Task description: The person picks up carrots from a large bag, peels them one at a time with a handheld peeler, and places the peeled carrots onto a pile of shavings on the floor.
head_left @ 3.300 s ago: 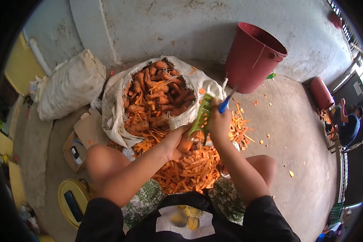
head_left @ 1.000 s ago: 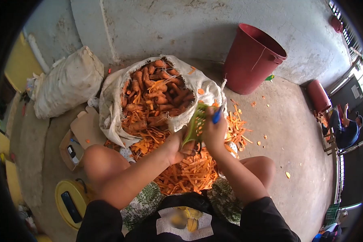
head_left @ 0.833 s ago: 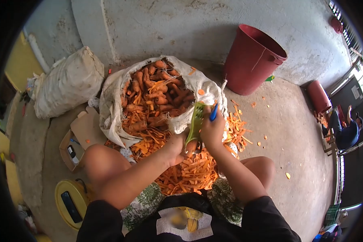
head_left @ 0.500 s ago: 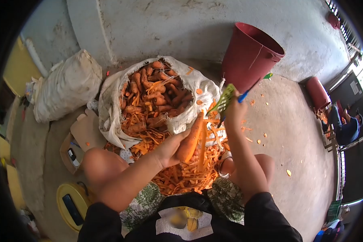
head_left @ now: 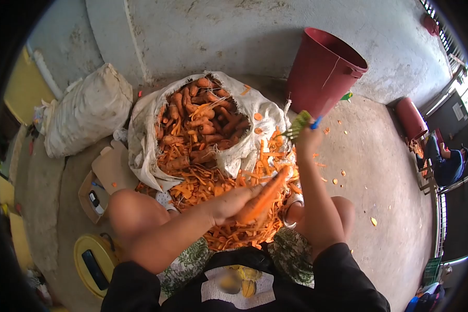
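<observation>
A large carrot (head_left: 265, 197) is held by its lower end in my left hand (head_left: 231, 204), its tip slanting up to the right. My right hand (head_left: 309, 139) grips a green peeler (head_left: 297, 125) with a blue part, raised above and to the right of the carrot, apart from it. Beneath the carrot lies a heap of orange peelings (head_left: 239, 235) between my legs. Behind it, an open white sack (head_left: 143, 148) is full of carrots (head_left: 197, 122), with peelings spilling over its front.
A tall red bin (head_left: 317, 73) stands by the wall. At left are a closed sack (head_left: 88, 112), a cardboard box (head_left: 111, 169) and a yellow lid (head_left: 83, 264) with a phone (head_left: 94, 269) on it. Another person (head_left: 447, 164) sits far right near a red container (head_left: 411, 118).
The carrot has dropped slightly and tilted further to the right. My right hand and the peeler have shifted a little, and a strip that hung beside the carrot no longer shows.
</observation>
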Action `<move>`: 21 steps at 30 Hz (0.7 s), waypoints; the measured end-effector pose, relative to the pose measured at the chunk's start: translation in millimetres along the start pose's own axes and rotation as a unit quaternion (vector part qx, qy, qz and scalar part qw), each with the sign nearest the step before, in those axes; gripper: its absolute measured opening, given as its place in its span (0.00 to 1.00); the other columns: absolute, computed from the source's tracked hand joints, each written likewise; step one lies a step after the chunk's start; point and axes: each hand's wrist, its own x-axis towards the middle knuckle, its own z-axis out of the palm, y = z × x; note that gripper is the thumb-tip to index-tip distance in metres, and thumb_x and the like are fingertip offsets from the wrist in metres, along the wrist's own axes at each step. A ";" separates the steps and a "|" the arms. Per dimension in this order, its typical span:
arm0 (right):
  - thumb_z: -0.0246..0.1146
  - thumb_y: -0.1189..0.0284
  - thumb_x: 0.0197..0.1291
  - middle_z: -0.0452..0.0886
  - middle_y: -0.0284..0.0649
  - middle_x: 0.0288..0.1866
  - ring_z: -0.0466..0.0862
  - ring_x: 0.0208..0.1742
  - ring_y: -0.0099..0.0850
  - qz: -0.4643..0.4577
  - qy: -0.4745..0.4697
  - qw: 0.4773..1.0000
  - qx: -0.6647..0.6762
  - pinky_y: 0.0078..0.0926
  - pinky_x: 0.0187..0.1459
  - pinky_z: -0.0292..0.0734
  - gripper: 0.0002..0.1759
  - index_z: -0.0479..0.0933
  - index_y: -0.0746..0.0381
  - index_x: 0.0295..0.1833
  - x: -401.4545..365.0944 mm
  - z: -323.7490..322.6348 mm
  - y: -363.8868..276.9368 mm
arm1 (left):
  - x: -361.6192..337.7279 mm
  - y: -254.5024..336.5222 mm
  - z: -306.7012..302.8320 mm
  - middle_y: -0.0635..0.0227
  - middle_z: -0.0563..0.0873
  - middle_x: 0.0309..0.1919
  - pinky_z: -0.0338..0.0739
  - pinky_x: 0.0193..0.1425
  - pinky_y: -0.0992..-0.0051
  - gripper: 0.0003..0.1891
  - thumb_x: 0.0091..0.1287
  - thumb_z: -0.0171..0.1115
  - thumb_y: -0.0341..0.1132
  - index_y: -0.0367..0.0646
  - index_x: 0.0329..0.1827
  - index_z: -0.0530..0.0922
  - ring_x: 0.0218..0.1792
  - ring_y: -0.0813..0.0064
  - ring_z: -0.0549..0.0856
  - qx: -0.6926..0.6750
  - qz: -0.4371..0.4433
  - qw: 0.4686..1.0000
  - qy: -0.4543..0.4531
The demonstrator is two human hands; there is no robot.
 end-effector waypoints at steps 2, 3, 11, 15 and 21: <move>0.51 0.67 0.62 0.71 0.34 0.15 0.66 0.17 0.22 0.041 0.036 0.998 0.010 0.26 0.20 0.61 0.15 0.74 0.67 0.30 19.0 0.1 17.0 | -3.4 3.4 7.1 0.67 0.74 0.29 0.77 0.29 0.77 0.20 0.70 0.36 0.48 0.39 0.45 0.66 0.29 0.77 0.77 0.017 -0.038 0.995 0.094; 0.51 0.67 0.62 0.69 0.33 0.15 0.65 0.17 0.21 0.004 0.020 0.998 0.061 0.25 0.20 0.60 0.14 0.74 0.66 0.30 12.6 0.1 8.7 | 2.6 0.3 -7.9 0.67 0.74 0.29 0.77 0.29 0.77 0.19 0.69 0.36 0.48 0.39 0.46 0.66 0.29 0.78 0.77 -0.026 0.002 0.999 0.031; 0.52 0.67 0.61 0.69 0.41 0.16 0.70 0.18 0.29 -0.134 -0.253 0.958 0.023 0.29 0.22 0.64 0.13 0.68 0.66 0.29 -132.2 -4.5 -55.0 | 22.5 -2.5 -43.2 0.67 0.77 0.29 0.74 0.26 0.75 0.17 0.68 0.40 0.45 0.41 0.42 0.70 0.27 0.75 0.77 -0.132 0.076 0.986 0.067; 0.53 0.68 0.60 0.70 0.45 0.17 0.70 0.18 0.35 -0.193 -0.215 0.957 -0.034 0.32 0.23 0.64 0.13 0.67 0.66 0.27 -132.8 0.3 -50.0 | 20.2 -0.6 -38.5 0.66 0.79 0.30 0.75 0.29 0.75 0.17 0.69 0.38 0.44 0.41 0.41 0.71 0.27 0.74 0.78 -0.153 0.095 0.977 0.114; 0.50 0.65 0.62 0.69 0.36 0.15 0.67 0.17 0.24 -0.052 -0.010 0.998 -0.039 0.26 0.22 0.63 0.16 0.72 0.67 0.29 -21.8 3.4 -23.6 | 5.2 2.3 -4.4 0.67 0.76 0.30 0.76 0.33 0.75 0.20 0.68 0.40 0.49 0.40 0.45 0.71 0.31 0.77 0.78 -0.108 0.043 0.989 0.093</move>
